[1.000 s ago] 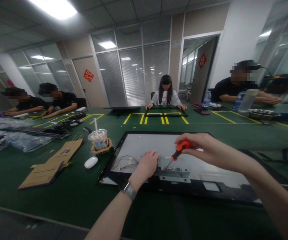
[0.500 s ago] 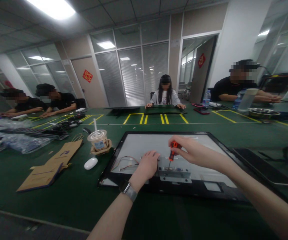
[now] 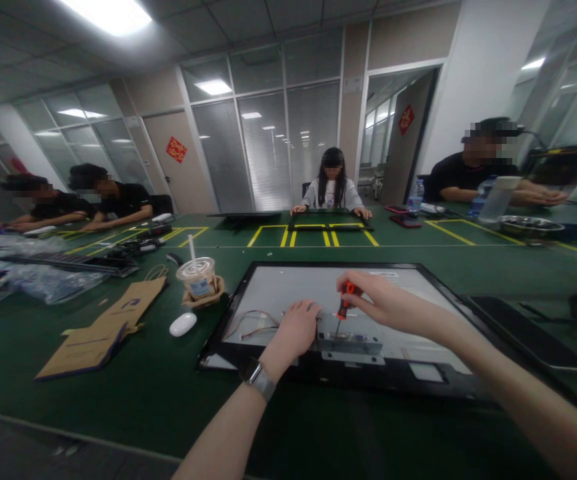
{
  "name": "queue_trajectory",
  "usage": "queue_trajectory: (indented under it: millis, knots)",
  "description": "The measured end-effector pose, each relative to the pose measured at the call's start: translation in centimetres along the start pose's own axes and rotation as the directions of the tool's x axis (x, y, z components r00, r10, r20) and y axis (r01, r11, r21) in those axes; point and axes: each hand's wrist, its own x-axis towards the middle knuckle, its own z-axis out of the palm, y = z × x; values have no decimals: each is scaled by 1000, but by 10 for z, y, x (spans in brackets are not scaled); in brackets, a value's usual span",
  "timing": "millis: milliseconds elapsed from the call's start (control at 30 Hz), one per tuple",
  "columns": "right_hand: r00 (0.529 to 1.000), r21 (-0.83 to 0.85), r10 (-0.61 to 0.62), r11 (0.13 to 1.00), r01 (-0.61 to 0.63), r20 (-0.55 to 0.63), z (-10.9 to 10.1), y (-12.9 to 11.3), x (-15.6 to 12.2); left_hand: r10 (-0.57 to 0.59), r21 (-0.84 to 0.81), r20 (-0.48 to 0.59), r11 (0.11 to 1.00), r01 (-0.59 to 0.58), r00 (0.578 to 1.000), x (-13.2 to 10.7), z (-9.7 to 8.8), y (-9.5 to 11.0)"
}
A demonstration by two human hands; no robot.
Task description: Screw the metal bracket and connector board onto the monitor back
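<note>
A flat display panel point(image 3: 273, 283) with a pale back and black frame lies in front of me on the table. A metal bracket point(image 3: 361, 347) with connector ports sits near its front edge. My right hand point(image 3: 375, 297) is closed round an orange-and-black screwdriver point(image 3: 343, 309), its shaft pointing down at the bracket. Where the tip meets it is too small to make out. At the bracket's left end, my left hand point(image 3: 297, 328) grips it with curled fingers; the fingertips are partly hidden. Thin wires point(image 3: 251, 325) lie on the panel left of that hand.
Left of the panel are a lidded drink cup point(image 3: 198, 279) in a carton holder, a white case point(image 3: 183, 325) and a paper bag point(image 3: 103, 327). A dark flat slab point(image 3: 531, 333) lies on the right. Several people sit round the green table point(image 3: 143, 407).
Both hands stay almost where they were, with the screwdriver still upright over the bracket. The view has shifted very slightly.
</note>
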Motion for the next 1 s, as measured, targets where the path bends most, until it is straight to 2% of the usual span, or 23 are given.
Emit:
queue_trajectory:
  millis: [567, 1000]
  knots:
    - [1000, 12, -20, 1000, 20, 1, 4, -4, -1, -10, -5, 25, 1000, 10, 1000, -1, -5, 3]
    - [1000, 15, -12, 1000, 12, -20, 1, -6, -2, 7, -16, -4, 1000, -7, 1000, -1, -3, 2]
